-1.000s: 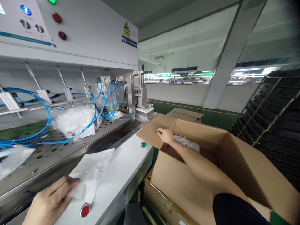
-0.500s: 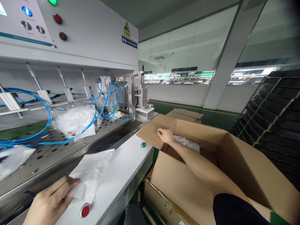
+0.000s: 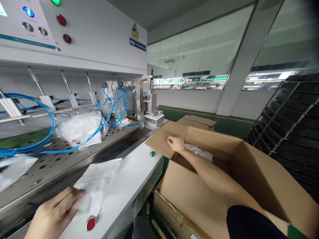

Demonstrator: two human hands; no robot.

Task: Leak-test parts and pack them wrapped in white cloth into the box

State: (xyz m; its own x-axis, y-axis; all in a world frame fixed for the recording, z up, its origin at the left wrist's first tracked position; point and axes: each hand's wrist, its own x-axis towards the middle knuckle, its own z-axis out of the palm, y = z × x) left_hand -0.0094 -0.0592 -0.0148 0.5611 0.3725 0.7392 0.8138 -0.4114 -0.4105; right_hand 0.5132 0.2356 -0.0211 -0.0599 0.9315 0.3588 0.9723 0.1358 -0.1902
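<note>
My left hand is closed on the near end of a thin white plastic bag, fingers and thumb pinching it. The bag lies tilted over the white machine ledge, beside a red button. My right hand rests on the side flap of an opened cardboard box, its fingers curled in with nothing showing in them. My right forearm crosses over the box. Inside, partly hidden behind my arm, is white plastic wrapping.
A bulging clear bag of white items sits on the perforated metal bed, among blue air hoses. A green button is on the ledge. Stacked black trays stand at right; another cardboard box is behind.
</note>
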